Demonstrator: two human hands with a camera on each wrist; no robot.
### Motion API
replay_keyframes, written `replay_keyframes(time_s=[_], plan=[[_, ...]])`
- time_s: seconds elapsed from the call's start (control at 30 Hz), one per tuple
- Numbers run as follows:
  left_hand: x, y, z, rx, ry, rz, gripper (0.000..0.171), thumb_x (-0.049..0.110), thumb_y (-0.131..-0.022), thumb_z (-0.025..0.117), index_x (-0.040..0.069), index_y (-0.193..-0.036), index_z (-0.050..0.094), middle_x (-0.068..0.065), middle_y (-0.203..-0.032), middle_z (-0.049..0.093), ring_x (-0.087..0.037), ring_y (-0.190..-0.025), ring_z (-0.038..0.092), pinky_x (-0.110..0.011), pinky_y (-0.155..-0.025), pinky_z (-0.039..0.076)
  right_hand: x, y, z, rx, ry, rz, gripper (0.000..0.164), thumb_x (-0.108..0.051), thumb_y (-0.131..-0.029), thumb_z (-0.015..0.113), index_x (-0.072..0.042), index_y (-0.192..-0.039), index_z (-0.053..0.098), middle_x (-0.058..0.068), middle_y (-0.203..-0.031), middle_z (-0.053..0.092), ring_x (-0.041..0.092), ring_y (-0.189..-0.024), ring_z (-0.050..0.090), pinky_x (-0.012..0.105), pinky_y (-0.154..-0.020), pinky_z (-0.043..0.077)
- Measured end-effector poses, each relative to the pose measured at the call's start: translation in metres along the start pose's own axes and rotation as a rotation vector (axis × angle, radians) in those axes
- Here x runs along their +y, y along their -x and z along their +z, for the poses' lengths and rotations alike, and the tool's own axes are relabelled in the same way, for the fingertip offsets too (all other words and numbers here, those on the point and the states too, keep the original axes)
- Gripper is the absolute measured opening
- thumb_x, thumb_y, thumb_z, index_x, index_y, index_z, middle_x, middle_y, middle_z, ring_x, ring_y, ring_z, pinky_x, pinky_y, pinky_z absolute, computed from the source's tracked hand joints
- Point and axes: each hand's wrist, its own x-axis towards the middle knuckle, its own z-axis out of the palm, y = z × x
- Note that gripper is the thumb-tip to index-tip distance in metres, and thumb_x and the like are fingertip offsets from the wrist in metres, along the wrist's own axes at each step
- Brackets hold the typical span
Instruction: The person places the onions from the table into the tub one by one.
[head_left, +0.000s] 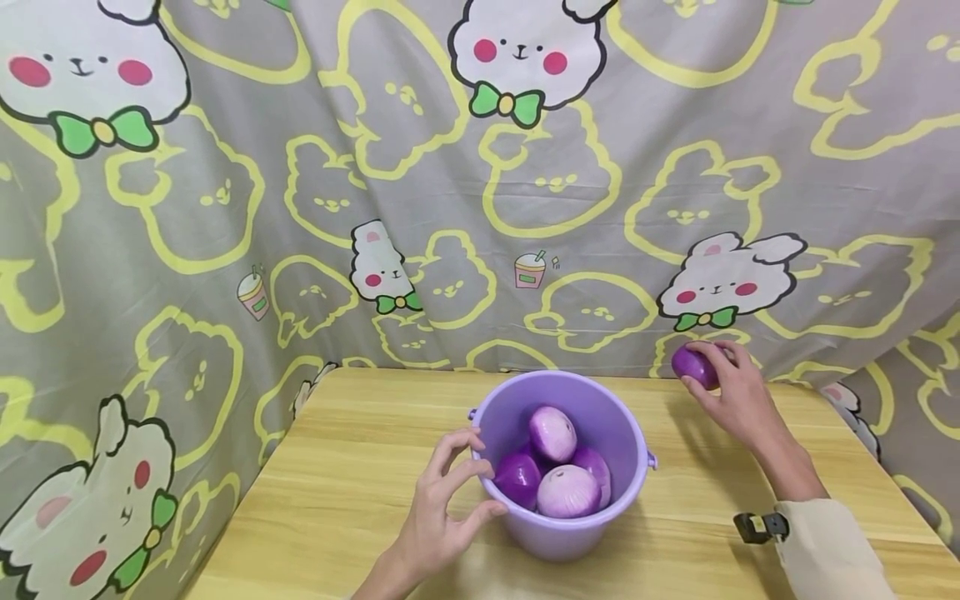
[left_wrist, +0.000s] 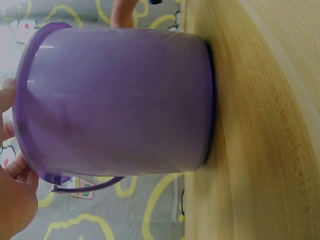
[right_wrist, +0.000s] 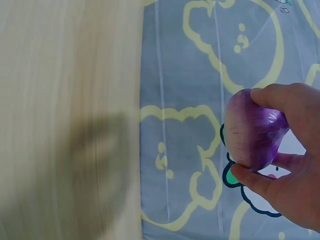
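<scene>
On the wooden table stands a purple bucket (head_left: 567, 533), upright. Several purple onions (head_left: 553, 434) lie inside it, some pale-streaked and some dark and glossy. My left hand (head_left: 442, 504) holds the bucket's rim at its left side, with bent fingers and thumb spread along the edge. In the left wrist view, fingertips (left_wrist: 20, 167) are at the rim beside the handle joint. Off to the bucket's right, my right hand (head_left: 738, 400) pinches another purple onion (head_left: 693, 367) between thumb and fingers, raised above the table. The right wrist view shows this onion's (right_wrist: 252, 131) pale, streaked side.
A grey curtain (head_left: 450, 200) with cartoon rabbits and yellow outlines hangs behind the table (head_left: 360, 467) and along its left side. The bucket's handle (left_wrist: 95, 187) hangs down its far side. A small black device (head_left: 759, 527) is at the right sleeve.
</scene>
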Motion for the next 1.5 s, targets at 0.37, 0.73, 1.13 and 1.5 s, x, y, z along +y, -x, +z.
replay_keyframes(time_s=[0.37, 0.73, 1.13, 1.5], plan=[[0.001, 0.000, 0.000, 0.003, 0.000, 0.010, 0.026, 0.032, -0.092, 0.078, 0.011, -0.102, 0.066, -0.017, -0.121, 0.055, -0.043, -0.123, 0.054, -0.040, -0.115, 0.043, -0.010, -0.003, -0.005, 0.008, -0.016, 0.006, 0.051, -0.011, -0.087, 0.079, -0.009, -0.134, 0.059, 0.033, -0.137, 0.042, 0.061, -0.113, 0.045, 0.078, -0.080, 0.046], [0.001, -0.001, 0.001, 0.007, 0.009, 0.013, 0.026, 0.032, -0.092, 0.078, 0.011, -0.101, 0.066, -0.016, -0.121, 0.055, -0.043, -0.123, 0.054, -0.040, -0.115, 0.043, -0.021, -0.002, -0.012, 0.045, -0.052, 0.015, 0.052, -0.006, -0.087, 0.079, -0.008, -0.135, 0.059, 0.029, -0.139, 0.040, 0.055, -0.114, 0.048, 0.077, -0.084, 0.047], [0.001, -0.001, 0.000, 0.001, 0.004, 0.009, 0.025, 0.030, -0.092, 0.079, 0.012, -0.102, 0.066, -0.016, -0.121, 0.055, -0.043, -0.123, 0.054, -0.040, -0.115, 0.043, -0.034, 0.000, -0.025, 0.065, -0.060, 0.035, 0.054, -0.007, -0.087, 0.080, -0.010, -0.137, 0.059, 0.031, -0.142, 0.040, 0.056, -0.117, 0.047, 0.081, -0.086, 0.044], [0.003, -0.003, 0.000, 0.006, 0.010, 0.007, 0.025, 0.031, -0.093, 0.078, 0.011, -0.102, 0.066, -0.016, -0.121, 0.055, -0.040, -0.125, 0.054, -0.040, -0.116, 0.042, -0.050, -0.001, -0.040, 0.119, -0.073, 0.003, 0.056, -0.005, -0.085, 0.081, -0.011, -0.136, 0.061, 0.028, -0.143, 0.040, 0.056, -0.116, 0.050, 0.080, -0.084, 0.046]])
